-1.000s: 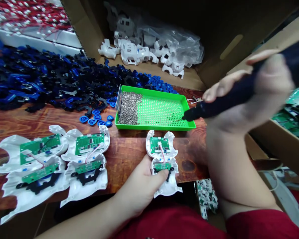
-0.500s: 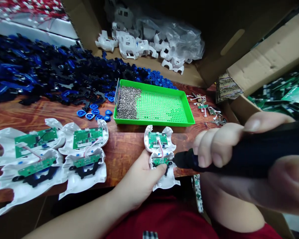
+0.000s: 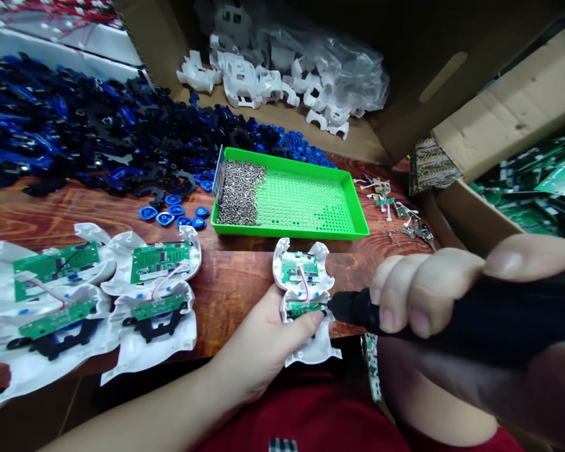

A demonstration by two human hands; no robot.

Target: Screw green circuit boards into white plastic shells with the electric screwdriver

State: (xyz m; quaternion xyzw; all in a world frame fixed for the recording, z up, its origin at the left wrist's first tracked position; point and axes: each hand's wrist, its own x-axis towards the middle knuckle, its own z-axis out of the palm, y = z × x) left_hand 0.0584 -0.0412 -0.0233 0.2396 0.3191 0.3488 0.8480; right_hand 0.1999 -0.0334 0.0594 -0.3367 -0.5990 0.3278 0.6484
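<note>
My left hand (image 3: pixel 275 329) grips a white plastic housing (image 3: pixel 311 348) at the table's front edge, its thumb lying across the lower half. Inside that housing sit two green circuit boards (image 3: pixel 300 267), one in each half, joined by a red and white cable. Wrapped in my right hand (image 3: pixel 433 289) is a black power screwdriver (image 3: pixel 494 311), held level with its nose pointing left. Its tip meets the right side of the lower board, beside my left thumb; the bit and any screw there are too small to make out.
Two similar opened housings (image 3: pixel 155 314) lie at left. A green tray (image 3: pixel 311 194) holds many small screws (image 3: pixel 238 191). Behind it are heaped blue and black parts (image 3: pixel 98 132) and a carton of white shells (image 3: pixel 245 81). Circuit boards (image 3: pixel 546 182) fill a cardboard box at right.
My right hand and the screwdriver have shifted slightly right and down, with the tip still at the housing. My left thumb reaches a little farther right. The view has moved slightly.
</note>
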